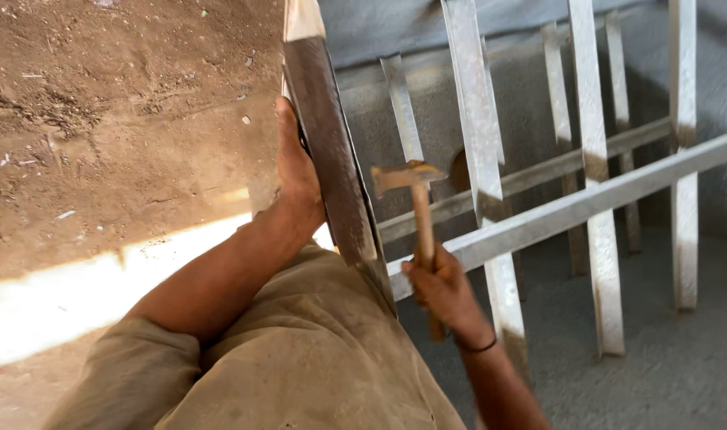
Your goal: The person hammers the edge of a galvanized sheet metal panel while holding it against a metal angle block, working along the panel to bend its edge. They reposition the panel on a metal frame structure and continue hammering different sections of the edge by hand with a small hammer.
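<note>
1. Wrapped tight around the wooden handle, right hand (443, 291) holds the hammer (415, 215) head-up, just right of the metal plate (331, 151); I judge that leaves room to swing.
2. Left hand (296, 171) presses flat on the plate's left face, fingers hidden behind it, steadying it upright on edge.
3. Right of the plate, a grille of pale metal bars (594, 199) stands against grey concrete.

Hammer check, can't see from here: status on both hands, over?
Right hand shut on hammer handle, head raised. Left hand braces metal bar. Frame slats close behind hammer.
</note>
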